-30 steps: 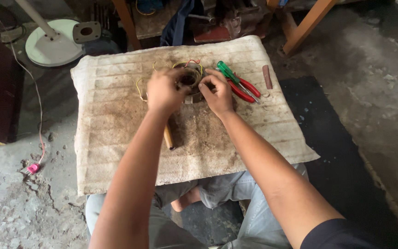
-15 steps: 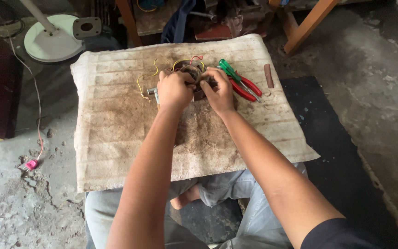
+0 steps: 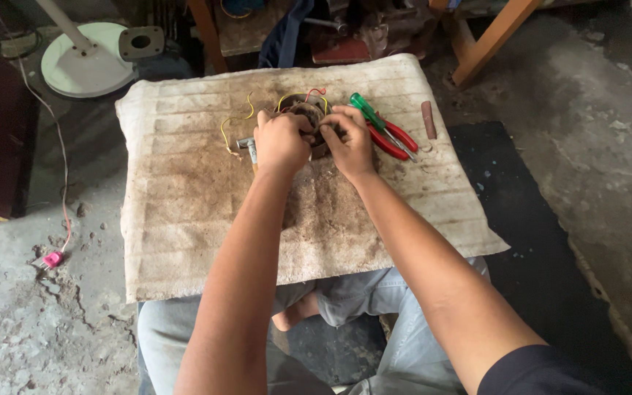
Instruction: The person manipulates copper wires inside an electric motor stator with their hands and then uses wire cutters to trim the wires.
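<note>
on the dirty mat (image 3: 184, 219), left hand (image 3: 281, 141) and right hand (image 3: 348, 140) have closed in, both clenched on the wired coil (image 3: 306, 112); pliers (image 3: 393, 137) just right.

The small wired part (image 3: 309, 117) is mostly hidden by both hands; beside it, the tool (image 3: 249, 146) is half covered.

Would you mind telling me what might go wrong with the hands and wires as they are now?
The thin yellow wires trail loose beside the left hand and might snag or tear. The right hand works close to the red-handled pliers, which could get nudged. The wired part sits on a soft cloth and may shift.
</note>
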